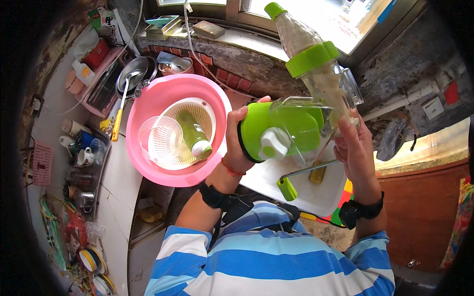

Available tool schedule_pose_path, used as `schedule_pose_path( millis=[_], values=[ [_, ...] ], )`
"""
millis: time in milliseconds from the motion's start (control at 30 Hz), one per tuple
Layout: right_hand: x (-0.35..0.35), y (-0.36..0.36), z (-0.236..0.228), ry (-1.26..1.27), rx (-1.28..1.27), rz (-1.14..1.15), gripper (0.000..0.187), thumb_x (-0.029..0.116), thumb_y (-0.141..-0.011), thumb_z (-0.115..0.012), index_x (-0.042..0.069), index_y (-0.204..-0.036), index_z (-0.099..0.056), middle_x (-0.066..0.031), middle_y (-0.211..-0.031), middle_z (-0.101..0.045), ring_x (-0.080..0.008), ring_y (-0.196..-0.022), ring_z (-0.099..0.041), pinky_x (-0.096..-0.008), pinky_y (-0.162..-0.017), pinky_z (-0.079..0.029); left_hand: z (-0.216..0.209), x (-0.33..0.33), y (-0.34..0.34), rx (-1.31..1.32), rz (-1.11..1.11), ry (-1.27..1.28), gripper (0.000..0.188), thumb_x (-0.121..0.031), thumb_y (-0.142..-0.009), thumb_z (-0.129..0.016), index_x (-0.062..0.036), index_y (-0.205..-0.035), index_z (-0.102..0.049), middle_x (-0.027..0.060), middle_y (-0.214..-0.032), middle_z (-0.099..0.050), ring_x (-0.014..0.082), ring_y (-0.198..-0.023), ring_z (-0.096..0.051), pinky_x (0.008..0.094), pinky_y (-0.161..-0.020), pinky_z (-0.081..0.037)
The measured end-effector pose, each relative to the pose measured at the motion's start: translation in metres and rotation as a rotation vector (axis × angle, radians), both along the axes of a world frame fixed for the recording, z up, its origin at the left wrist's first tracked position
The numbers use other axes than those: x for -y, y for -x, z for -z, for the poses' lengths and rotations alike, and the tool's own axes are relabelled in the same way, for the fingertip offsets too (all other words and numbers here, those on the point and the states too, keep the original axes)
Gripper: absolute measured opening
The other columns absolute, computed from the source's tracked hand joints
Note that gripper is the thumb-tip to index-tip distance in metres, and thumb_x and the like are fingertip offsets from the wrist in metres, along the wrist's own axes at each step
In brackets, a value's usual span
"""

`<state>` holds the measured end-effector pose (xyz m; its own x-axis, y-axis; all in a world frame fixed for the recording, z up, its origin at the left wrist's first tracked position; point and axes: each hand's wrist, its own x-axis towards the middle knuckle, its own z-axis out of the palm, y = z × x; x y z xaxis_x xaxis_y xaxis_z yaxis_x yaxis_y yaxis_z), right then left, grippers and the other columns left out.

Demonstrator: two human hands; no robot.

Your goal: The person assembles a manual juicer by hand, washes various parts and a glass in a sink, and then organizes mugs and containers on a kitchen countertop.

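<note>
Between the two hands, a green and clear juicer (296,120) is held up over a white basin (259,181). Its green end is gripped by the left hand (236,143), with the fingers bent around it. Its clear part is held by the right hand (354,148). Just below, a thin crank (287,189) with a green knob is seen. To the left, a white strainer (201,102) is set inside a big pink tub (136,101), with a green tube (191,127) laid in it. Farther left, a ladle (116,126) with a yellow handle is placed by a pan (140,65).
</note>
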<state>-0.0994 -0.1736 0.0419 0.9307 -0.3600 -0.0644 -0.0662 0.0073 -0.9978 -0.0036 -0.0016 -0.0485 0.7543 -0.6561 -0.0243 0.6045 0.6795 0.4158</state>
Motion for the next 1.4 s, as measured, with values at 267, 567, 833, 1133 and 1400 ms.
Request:
schedule_pose_path(
  millis=[267, 567, 833, 1133, 1400],
  values=[
    [0.001, -0.001, -0.001, 0.027, -0.036, 0.019, 0.032, 0.033, -0.088, -0.057, 0.013, -0.110, -0.048, 0.0118, -0.054, -0.028, 0.0030, -0.041, -0.021, -0.0138, -0.036, -0.016, 0.006, 0.008, 0.002, 0.173, -0.160, 0.000, 0.064, -0.046, -0.086, -0.033, -0.0017, -0.131, -0.037, 0.0127, -0.127, -0.047, 0.0246, -0.116, -0.045, 0.0378, -0.100, -0.033],
    [0.008, 0.005, 0.005, 0.162, 0.075, -0.043, 0.043, 0.028, -0.084, -0.062, 0.003, -0.116, -0.047, -0.0031, -0.092, -0.054, -0.0070, -0.081, -0.049, -0.0220, -0.070, -0.039, 0.009, -0.004, -0.002, 0.232, 0.104, -0.018, 0.086, -0.069, -0.084, -0.025, -0.0114, -0.143, -0.002, 0.0092, -0.134, -0.039, 0.0203, -0.121, -0.040, 0.0353, -0.104, -0.027],
    [0.005, 0.008, 0.006, 0.181, 0.106, -0.093, 0.045, 0.026, -0.083, -0.064, 0.001, -0.116, -0.047, -0.0072, -0.101, -0.058, -0.0110, -0.091, -0.055, -0.0245, -0.080, -0.044, 0.004, -0.009, 0.001, 0.043, 0.135, 0.082, 0.069, -0.048, -0.087, -0.035, -0.0050, -0.139, -0.022, 0.0117, -0.129, -0.044, 0.0222, -0.118, -0.043, 0.0357, -0.100, -0.032],
    [0.002, 0.006, 0.003, 0.239, 0.126, -0.143, 0.047, 0.028, -0.082, -0.065, 0.002, -0.117, -0.046, -0.0067, -0.097, -0.058, -0.0109, -0.087, -0.055, -0.0238, -0.075, -0.044, 0.015, -0.011, 0.006, 0.033, 0.022, 0.138, 0.055, -0.046, -0.087, -0.034, -0.0035, -0.119, -0.047, 0.0126, -0.114, -0.056, 0.0232, -0.102, -0.054, 0.0359, -0.089, -0.043],
    [0.022, 0.002, 0.009, -0.102, 0.080, -0.174, 0.044, 0.037, -0.089, -0.052, 0.009, -0.121, -0.042, 0.0083, -0.059, -0.031, 0.0005, -0.046, -0.025, -0.0150, -0.040, -0.019, -0.015, -0.010, 0.012, 0.035, -0.058, 0.049, 0.052, -0.047, -0.087, -0.035, -0.0059, -0.114, -0.053, 0.0089, -0.107, -0.059, 0.0211, -0.097, -0.056, 0.0340, -0.085, -0.044]
  ],
)
